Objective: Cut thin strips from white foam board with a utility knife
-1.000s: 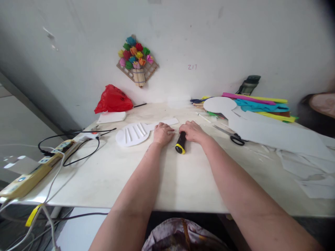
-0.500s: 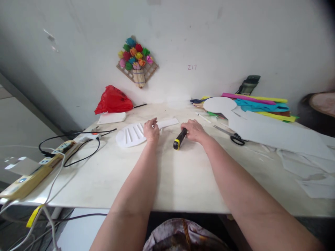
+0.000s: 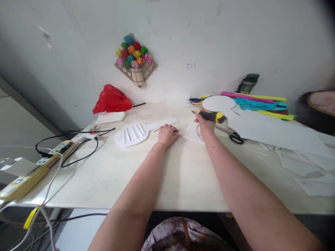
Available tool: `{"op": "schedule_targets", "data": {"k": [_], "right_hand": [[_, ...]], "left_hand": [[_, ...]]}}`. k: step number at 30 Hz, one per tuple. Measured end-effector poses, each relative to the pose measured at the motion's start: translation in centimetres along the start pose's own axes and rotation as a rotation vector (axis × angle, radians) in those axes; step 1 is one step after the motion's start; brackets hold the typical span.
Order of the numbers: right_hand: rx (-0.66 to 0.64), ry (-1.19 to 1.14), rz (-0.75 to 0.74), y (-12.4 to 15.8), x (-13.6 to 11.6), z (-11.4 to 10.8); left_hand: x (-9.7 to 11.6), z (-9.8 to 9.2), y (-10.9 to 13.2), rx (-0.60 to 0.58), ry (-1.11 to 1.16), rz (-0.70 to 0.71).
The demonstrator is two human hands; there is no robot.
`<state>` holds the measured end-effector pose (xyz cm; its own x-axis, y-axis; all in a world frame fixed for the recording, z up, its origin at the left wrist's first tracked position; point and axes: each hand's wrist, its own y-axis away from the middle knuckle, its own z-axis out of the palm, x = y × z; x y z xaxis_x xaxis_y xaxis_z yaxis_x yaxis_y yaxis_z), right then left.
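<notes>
Since a moment ago the right hand (image 3: 205, 123) has raised the black-and-yellow knife (image 3: 214, 116) off the table (image 3: 183, 174), gripping it above a small white sheet (image 3: 190, 132). Its partner, the left hand (image 3: 167, 134), rests loose and empty just beside the white cutout (image 3: 132, 133).

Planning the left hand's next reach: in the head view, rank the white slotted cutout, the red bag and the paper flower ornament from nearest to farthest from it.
1. white slotted cutout: just left of the left hand.
2. red bag: farther back, to the left.
3. paper flower ornament: mounted above the bag, farthest back.
</notes>
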<state>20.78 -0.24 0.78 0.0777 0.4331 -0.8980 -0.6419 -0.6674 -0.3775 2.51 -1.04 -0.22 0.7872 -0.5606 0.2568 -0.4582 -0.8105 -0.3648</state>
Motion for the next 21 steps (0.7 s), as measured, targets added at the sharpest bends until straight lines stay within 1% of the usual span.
{"op": "schedule_targets", "data": {"k": [2, 4, 7, 10, 12, 13, 15, 16, 17, 18, 19, 20, 21], "right_hand": [[0.051, -0.120, 0.054, 0.1, -0.2, 0.1], [0.093, -0.186, 0.083, 0.3, -0.4, 0.1], [0.115, -0.226, 0.109, 0.6, -0.5, 0.2], [0.113, -0.243, 0.107, 0.5, 0.0, 0.2], [0.124, -0.258, 0.098, 0.4, 0.4, 0.3], [0.130, -0.269, 0.091, 0.3, 0.5, 0.3], [0.128, -0.296, 0.080, 0.3, 0.7, 0.5], [0.120, -0.305, 0.078, 0.3, 0.6, 0.6], [0.112, -0.307, 0.080, 0.4, 0.6, 0.6], [0.108, -0.299, 0.085, 0.4, 0.5, 0.7], [0.114, -0.281, 0.091, 0.5, 0.3, 0.7], [0.127, -0.254, 0.097, 0.5, 0.3, 0.7], [0.141, -0.219, 0.105, 0.5, 0.2, 0.6]], "left_hand": [[0.3, 0.1, -0.1, -0.018, -0.019, 0.003], [0.6, 0.2, -0.1, -0.025, -0.039, 0.003], [1.0, 0.3, -0.1, -0.022, -0.074, 0.004], [1.1, 0.3, -0.2, -0.011, -0.080, 0.008], [1.0, 0.3, -0.4, 0.028, -0.015, -0.063], [0.8, 0.2, -0.5, 0.062, 0.052, -0.134], [0.4, -0.1, -0.4, 0.135, 0.259, -0.298], [0.3, -0.4, -0.3, 0.138, 0.392, -0.352], [0.1, -0.8, 0.0, 0.105, 0.543, -0.376], [0.0, -1.3, 0.2, 0.009, 0.726, -0.335], [0.0, -1.8, 0.5, -0.181, 0.898, -0.257], [-0.1, -2.3, 0.8, -0.403, 1.019, -0.182], [-0.1, -2.7, 1.0, -0.603, 1.088, -0.128]]}}
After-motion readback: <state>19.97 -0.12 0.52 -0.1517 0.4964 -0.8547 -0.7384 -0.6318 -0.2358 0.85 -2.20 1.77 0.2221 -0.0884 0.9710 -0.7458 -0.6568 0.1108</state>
